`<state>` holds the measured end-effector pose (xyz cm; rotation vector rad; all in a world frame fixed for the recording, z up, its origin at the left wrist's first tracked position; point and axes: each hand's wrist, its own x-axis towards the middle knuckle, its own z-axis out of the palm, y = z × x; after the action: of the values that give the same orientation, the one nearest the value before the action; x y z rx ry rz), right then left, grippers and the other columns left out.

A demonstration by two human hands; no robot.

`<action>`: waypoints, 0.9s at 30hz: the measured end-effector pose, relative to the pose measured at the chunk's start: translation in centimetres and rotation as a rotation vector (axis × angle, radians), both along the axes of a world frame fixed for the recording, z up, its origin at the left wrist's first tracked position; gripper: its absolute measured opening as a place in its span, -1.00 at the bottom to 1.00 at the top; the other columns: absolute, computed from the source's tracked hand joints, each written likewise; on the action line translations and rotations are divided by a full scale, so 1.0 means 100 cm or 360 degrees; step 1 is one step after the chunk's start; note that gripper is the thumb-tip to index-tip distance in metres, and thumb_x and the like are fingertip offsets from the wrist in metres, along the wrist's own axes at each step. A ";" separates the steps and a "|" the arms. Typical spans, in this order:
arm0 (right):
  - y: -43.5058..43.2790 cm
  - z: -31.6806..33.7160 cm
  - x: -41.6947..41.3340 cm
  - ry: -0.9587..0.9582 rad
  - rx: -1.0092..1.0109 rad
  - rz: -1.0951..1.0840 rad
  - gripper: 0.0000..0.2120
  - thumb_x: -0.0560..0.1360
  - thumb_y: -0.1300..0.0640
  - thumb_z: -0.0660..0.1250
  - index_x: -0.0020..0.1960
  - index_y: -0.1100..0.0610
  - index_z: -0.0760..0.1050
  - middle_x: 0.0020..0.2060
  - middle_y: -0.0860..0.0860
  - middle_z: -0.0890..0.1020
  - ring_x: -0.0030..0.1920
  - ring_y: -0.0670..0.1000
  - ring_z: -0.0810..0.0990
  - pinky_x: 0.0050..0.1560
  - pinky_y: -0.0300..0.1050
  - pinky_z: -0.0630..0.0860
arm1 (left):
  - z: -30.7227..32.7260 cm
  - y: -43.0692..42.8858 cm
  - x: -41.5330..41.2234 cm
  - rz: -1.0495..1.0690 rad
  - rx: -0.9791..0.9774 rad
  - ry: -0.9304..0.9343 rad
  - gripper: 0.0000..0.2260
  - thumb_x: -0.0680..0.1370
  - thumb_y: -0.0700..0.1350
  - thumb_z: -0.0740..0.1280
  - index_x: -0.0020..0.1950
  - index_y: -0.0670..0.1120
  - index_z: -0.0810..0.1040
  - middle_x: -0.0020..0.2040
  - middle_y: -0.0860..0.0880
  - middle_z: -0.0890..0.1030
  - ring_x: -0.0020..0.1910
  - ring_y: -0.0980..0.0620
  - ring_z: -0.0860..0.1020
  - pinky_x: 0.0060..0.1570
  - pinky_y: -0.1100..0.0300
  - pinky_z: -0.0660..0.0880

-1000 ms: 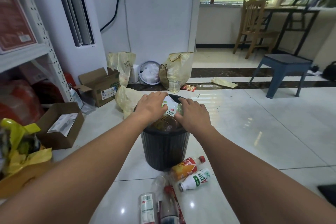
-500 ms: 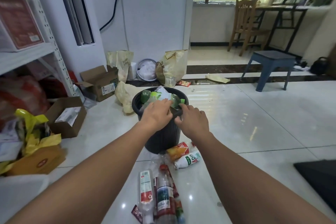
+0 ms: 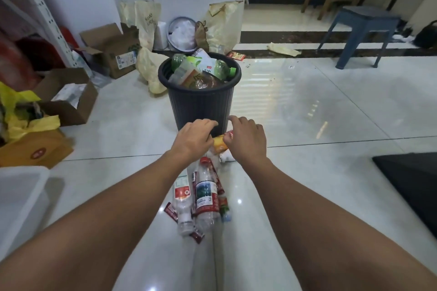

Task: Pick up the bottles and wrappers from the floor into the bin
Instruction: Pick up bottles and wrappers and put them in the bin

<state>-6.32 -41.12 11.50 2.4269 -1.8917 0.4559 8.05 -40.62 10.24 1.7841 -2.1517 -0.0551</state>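
The black bin (image 3: 201,106) stands on the tiled floor, heaped with green and clear bottles (image 3: 201,68). In front of its base lies an orange juice bottle (image 3: 221,143). My left hand (image 3: 194,139) and my right hand (image 3: 246,142) hang on either side of it, fingers loosely curled; I cannot tell if they touch it. A white bottle (image 3: 227,158) shows partly under my right hand. Nearer me lie a clear red-labelled bottle (image 3: 205,194), a second clear bottle (image 3: 182,198) and red wrappers (image 3: 171,211).
Open cardboard boxes (image 3: 111,52) and yellow bags (image 3: 21,113) crowd the left side by a shelf. A blue stool (image 3: 364,28) stands far right, a black mat (image 3: 413,184) near right. Beyond the bin lie a red wrapper (image 3: 236,55) and a pale wrapper (image 3: 282,49).
Both hands left the bin's rim and came down in front of it, to the orange bottle on the floor. The bottles pushed into the bin stay heaped at its top.
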 end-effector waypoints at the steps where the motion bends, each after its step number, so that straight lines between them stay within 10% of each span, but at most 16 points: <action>1: 0.002 -0.009 -0.001 0.0013 0.0040 0.0001 -0.56 0.54 0.03 0.18 0.41 0.03 0.31 0.20 0.05 0.52 0.19 0.11 0.47 0.16 -0.02 0.31 | -0.010 0.002 0.001 0.0007 0.0040 0.0006 -0.66 0.55 -0.15 0.21 0.34 -0.04 0.41 0.24 -0.01 0.52 0.18 -0.03 0.47 0.16 0.03 0.43; 14: 0.007 -0.068 0.027 -0.0065 0.0265 -0.0014 -0.58 0.54 -0.01 0.22 0.37 0.06 0.33 0.28 0.10 0.48 0.27 0.13 0.43 0.23 0.06 0.34 | -0.119 0.031 0.036 0.0309 0.0483 -0.0242 -0.49 0.59 0.05 0.16 0.50 -0.03 0.11 0.52 -0.03 0.14 0.46 -0.05 0.17 0.38 0.02 0.19; 27: 0.004 -0.098 0.049 -0.0060 0.0305 0.0032 -0.51 0.56 -0.01 0.22 0.45 0.01 0.21 0.28 0.09 0.47 0.28 0.12 0.42 0.23 0.04 0.35 | -0.151 0.040 0.024 0.0840 0.0778 0.0166 -0.29 0.54 0.18 0.21 0.52 -0.09 -0.06 0.50 -0.25 0.04 0.42 -0.21 0.17 0.35 -0.04 0.21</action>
<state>-1.40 -40.69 1.65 2.5733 -2.0152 0.3374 10.44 -36.66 -4.81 2.5013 -1.6188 -0.5682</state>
